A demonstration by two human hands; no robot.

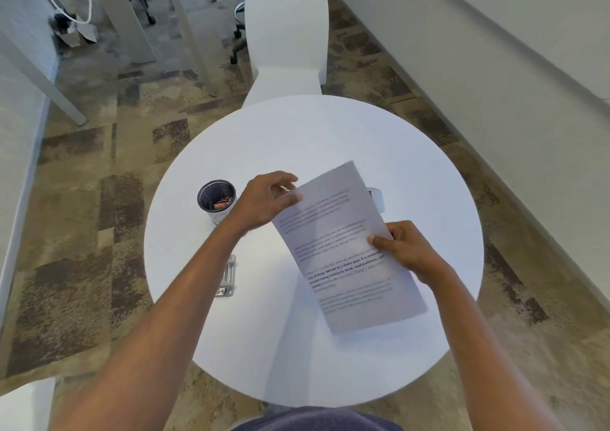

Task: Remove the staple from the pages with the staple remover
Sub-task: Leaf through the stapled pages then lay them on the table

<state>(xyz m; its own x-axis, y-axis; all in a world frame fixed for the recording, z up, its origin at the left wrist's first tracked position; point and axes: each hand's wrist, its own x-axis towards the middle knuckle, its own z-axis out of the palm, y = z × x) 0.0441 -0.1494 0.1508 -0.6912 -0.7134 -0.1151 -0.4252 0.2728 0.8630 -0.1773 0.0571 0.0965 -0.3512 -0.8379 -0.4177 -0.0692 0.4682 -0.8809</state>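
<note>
the pages (346, 252) are held by both hands just above the round white table (297, 140), to the right of its middle. in the head view the left hand (267, 199) pinches the upper-left corner between thumb and fingers, and the right hand (409, 249) grips the right edge about halfway down, thumb on the printed face. the sheets' long axis runs from the far side slightly left to the near side slightly right, with the top of the text pointing away from the person; the lines of print tilt with it. the staple itself is too small and blurred to make out, though it probably sits at the corner under the left hand.

a small metal tool (227, 277) lies on the table beside the left forearm, likely the staple remover, untouched. a dark mesh cup (216, 199) stands farther left.

to do this step well, lay the pages flat, corner exposed, one hand pinning them, before reaching for the tool.
</note>
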